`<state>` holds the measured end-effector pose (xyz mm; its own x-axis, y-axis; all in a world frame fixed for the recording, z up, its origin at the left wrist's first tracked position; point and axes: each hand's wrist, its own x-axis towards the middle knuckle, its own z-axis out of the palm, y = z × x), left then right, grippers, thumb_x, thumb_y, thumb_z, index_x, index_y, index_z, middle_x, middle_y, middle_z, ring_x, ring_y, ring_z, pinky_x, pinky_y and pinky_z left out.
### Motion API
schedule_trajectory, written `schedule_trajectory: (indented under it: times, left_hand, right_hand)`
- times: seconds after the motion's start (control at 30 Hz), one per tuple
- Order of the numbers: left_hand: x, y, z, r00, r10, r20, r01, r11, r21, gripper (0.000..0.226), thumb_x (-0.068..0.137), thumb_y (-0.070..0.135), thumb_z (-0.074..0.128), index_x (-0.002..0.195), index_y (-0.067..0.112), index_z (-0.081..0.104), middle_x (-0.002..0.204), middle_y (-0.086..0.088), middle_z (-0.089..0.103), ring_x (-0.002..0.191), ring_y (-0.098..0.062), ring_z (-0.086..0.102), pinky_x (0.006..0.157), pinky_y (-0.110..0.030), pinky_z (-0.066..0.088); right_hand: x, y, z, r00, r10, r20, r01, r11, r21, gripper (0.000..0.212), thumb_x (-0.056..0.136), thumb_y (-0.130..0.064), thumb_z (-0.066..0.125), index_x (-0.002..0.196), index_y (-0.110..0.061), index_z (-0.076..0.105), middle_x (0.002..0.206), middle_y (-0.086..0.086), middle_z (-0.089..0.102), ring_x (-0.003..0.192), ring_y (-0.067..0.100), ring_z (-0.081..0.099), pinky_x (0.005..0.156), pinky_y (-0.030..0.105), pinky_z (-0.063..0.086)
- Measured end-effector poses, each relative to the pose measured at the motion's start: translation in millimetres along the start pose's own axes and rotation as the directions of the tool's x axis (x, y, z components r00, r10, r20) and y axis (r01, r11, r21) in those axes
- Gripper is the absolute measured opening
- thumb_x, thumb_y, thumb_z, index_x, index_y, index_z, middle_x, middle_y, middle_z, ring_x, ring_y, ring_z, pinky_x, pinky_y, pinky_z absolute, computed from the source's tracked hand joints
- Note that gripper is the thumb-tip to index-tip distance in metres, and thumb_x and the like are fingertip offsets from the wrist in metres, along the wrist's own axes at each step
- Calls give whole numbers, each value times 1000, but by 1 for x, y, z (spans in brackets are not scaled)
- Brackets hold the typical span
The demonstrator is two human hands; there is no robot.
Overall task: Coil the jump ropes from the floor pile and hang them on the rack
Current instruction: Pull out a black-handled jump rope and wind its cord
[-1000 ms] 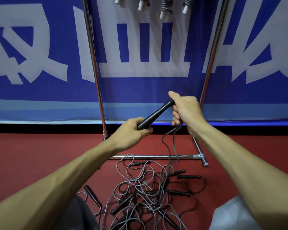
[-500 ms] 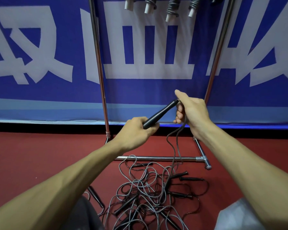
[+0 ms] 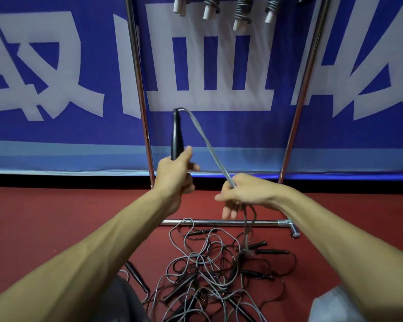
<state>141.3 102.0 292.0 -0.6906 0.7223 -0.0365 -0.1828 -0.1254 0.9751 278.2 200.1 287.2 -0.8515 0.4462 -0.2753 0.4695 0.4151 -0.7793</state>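
Left hand [image 3: 176,175]: fingers wrapped round the lower end of a slim, tapered black handle [image 3: 176,133], held upright before the blue banner [image 3: 56,135]. A smooth grey cord [image 3: 205,140] leaves the handle's top and slopes down right to the right hand [image 3: 244,192], pinched there, other fingers loosely spread. Below lies the tangled pile [image 3: 207,270] of cords and black handles on the red floor [image 3: 56,217], just near of the chrome tube rack [image 3: 219,221]. Coiled ropes [image 3: 241,12] hang at top
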Motion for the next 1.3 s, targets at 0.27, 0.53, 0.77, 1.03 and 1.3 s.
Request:
schedule_trajectory:
  times: [0.27, 0.53, 0.77, 1.03, 1.3]
  left_hand:
    - [14, 2, -19, 993, -121, 2, 118, 961, -249, 29, 102, 35, 47, 83, 13, 42, 99, -17, 71, 37, -10, 24, 37, -18, 34]
    - [23, -4, -32, 996, -51, -70, 52, 998, 23, 30, 96, 43, 56, 87, 16, 46, 64, 0, 41, 41, -10, 29, 39, -20, 29]
    - [28, -11, -44, 955, 288, 68, -201, 463, 863, 37, 85, 56, 63, 90, 20, 56, 74, 1, 62, 73, -25, 59, 64, -36, 46]
    - [9, -1, -26, 979, -67, 194, -130, 530, 838, 61, 87, 74, 37, 70, 16, 46, 55, 0, 41, 43, -16, 36, 42, -20, 30]
    - [-17, 5, -9, 830, -315, 460, -302, 439, 846, 78, 73, 78, -1, 71, 13, 41, 63, -2, 41, 49, -15, 30, 47, -24, 30]
  right_hand:
    - [8, 3, 31, 982, 19, 190, 49, 937, -345, 27, 103, -27, 42, 81, -12, 50, 69, 2, 68, 64, 16, 62, 70, 32, 52]
    - [3, -3, 16, 970, 73, 232, 47, 880, -472, 21, 99, -21, 39, 85, -11, 51, 76, -4, 73, 69, 11, 57, 75, 34, 45]
    - [-9, -7, -11, 989, -119, -83, 113, 991, -68, 13, 96, -16, 58, 87, -6, 57, 59, 2, 48, 47, 14, 50, 50, 27, 47]
    - [-20, -1, -38, 942, -175, -287, 248, 938, 242, 29, 79, -23, 75, 85, 4, 69, 53, -5, 46, 50, 9, 30, 47, 20, 24]
    - [-11, 0, -40, 904, -25, -428, 189, 918, 348, 12, 84, -15, 72, 74, -8, 71, 56, 0, 61, 50, 10, 30, 50, 25, 22]
